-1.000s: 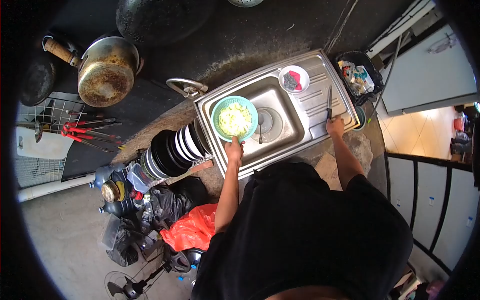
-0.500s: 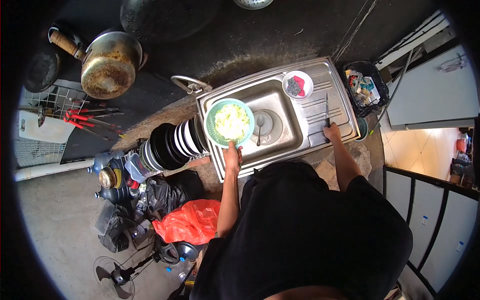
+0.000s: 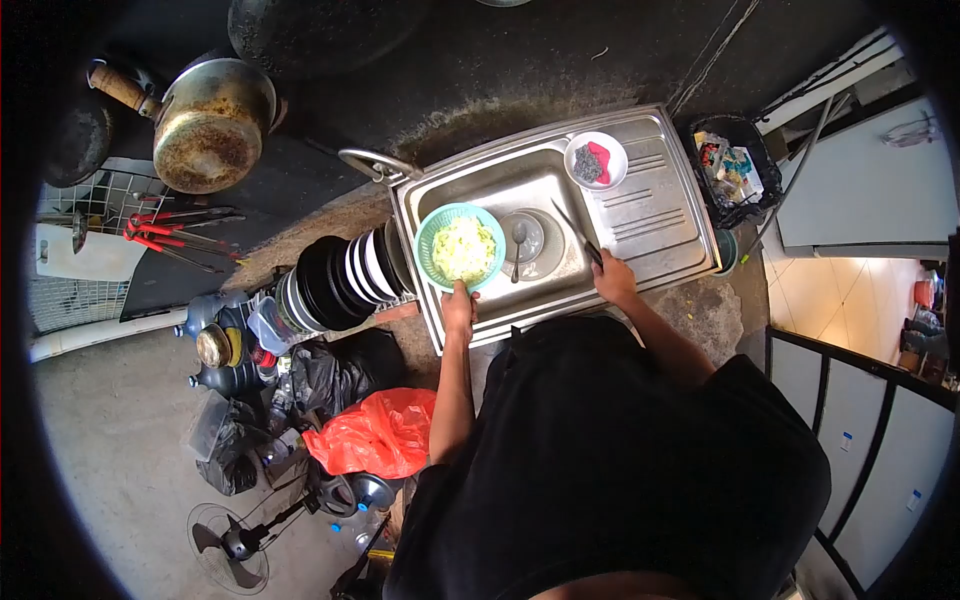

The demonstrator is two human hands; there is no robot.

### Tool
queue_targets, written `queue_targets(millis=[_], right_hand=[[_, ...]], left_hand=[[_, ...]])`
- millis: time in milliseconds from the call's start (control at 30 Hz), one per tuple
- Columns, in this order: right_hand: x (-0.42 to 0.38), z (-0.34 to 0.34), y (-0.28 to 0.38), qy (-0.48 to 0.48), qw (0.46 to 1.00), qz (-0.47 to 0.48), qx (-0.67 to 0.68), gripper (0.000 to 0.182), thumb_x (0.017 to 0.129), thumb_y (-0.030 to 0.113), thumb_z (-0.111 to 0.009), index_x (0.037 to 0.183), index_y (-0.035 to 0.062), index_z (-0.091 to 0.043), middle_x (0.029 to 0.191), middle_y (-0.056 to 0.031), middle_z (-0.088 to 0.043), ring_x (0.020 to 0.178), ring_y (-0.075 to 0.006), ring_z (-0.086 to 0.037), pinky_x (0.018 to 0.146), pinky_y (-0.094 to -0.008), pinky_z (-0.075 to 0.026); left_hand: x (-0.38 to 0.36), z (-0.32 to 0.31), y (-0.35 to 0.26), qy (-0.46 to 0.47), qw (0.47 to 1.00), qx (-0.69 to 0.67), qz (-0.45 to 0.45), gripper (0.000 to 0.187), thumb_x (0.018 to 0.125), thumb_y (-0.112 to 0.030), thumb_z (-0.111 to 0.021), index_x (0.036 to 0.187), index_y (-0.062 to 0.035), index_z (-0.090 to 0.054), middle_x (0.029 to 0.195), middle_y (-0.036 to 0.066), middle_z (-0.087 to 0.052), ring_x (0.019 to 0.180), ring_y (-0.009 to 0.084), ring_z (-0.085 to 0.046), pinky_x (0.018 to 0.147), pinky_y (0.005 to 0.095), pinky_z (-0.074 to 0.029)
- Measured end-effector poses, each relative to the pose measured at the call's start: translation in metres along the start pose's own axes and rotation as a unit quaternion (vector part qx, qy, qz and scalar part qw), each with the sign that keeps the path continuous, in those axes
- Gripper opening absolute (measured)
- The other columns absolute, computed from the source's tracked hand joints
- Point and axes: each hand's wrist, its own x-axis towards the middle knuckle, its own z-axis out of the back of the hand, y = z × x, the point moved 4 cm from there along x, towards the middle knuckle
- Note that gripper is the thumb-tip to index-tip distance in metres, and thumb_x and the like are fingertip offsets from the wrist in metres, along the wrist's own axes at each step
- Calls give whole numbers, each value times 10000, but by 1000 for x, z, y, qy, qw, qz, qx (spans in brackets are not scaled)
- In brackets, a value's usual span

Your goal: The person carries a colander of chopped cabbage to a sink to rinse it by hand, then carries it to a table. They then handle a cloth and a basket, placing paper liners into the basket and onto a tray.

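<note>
My left hand (image 3: 460,309) grips the near rim of a green plastic basket (image 3: 427,262), which is above the left part of the sink. Chopped pale-green vegetable (image 3: 464,250) lies in the basket. In my right hand (image 3: 614,279) is a knife (image 3: 577,232) with a dark handle, its blade pointing away from me over the sink basin's right side. On the bottom of the metal sink (image 3: 480,182) sits a small bowl (image 3: 531,238) with a spoon (image 3: 518,248) in it.
A white bowl (image 3: 612,148) with a pink and a grey scouring pad stands on the drainboard (image 3: 640,225). The faucet (image 3: 375,165) rises at the back left. Stacked plates (image 3: 345,280) stand left of the sink, and a black-lined trash bin (image 3: 735,170) stands to its right.
My right hand has moved left with the knife, from the drainboard to the basin's right edge. The knife now tilts to the left. The basket has stayed nearly in place.
</note>
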Motion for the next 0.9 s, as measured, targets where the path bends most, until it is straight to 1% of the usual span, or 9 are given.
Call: queue_targets(millis=[67,200,433,533,600,700,767,833,900], right_hand=[[6,-2,-3,16,1000,14,11,236,925,269,-478,1057,83,-419,828,-252,-633,795,-452,-606,705,-575,-450],[9,-8,-19,-24,999,-33,4,264,870,294,-558,956,44,-577,819,-217,-647,807,-440,-612,728,-530,-476],[8,9,-35,-39,996,-64,55,276,871,324,-568,926,54,-594,795,-218,-643,799,-424,-617,701,-515,-475],[7,14,-33,-43,994,-61,74,290,879,335,-568,918,51,-612,773,-212,-641,782,-418,-621,679,-506,-475],[3,15,-33,-57,992,-64,98,302,889,343,-564,921,49,-623,752,-203,-640,751,-415,-623,660,-498,-475],[-3,16,-40,-138,986,-74,52,302,872,349,-590,936,55,-619,735,-198,-642,735,-412,-624,658,-499,-477],[-11,18,-44,-150,987,-48,35,294,859,348,-606,931,64,-614,735,-198,-645,731,-412,-625,661,-500,-478],[-15,21,-53,-160,987,-21,16,287,847,348,-622,926,72,-609,735,-197,-649,727,-412,-626,665,-502,-480],[-18,19,-68,-163,986,-24,6,333,817,368,-662,897,60,-566,743,-186,-648,721,-408,-631,634,-486,-489]], left_hand=[[-8,-5,-4,12,999,-39,2,307,904,-282,-449,822,6,-517,601,69,-531,369,110,-365,331,279,-286],[-14,-2,6,33,998,-62,-4,296,895,-279,-453,841,4,-519,618,72,-536,359,111,-362,315,267,-284],[-12,-8,1,42,994,-100,5,258,886,-249,-448,881,1,-514,609,75,-529,363,106,-358,318,273,-283],[-11,-6,6,-8,995,-99,4,272,889,-279,-462,883,-12,-509,613,70,-528,368,109,-353,330,279,-288],[-7,-4,10,25,993,-111,26,288,894,-300,-467,908,-15,-510,616,58,-519,379,107,-345,350,280,-291],[-14,-6,6,22,990,-141,14,300,900,-312,-460,915,-17,-514,607,41,-504,385,104,-342,364,277,-291],[-2,-3,11,78,989,-113,53,300,900,-316,-459,934,-22,-511,606,38,-499,388,102,-345,366,278,-294],[-11,-2,5,81,988,-122,44,295,896,-305,-455,954,-20,-507,608,40,-494,387,104,-345,365,277,-293],[-8,2,7,82,991,-96,49,285,891,-293,-451,884,-16,-516,580,38,-477,378,108,-341,360,276,-289]])
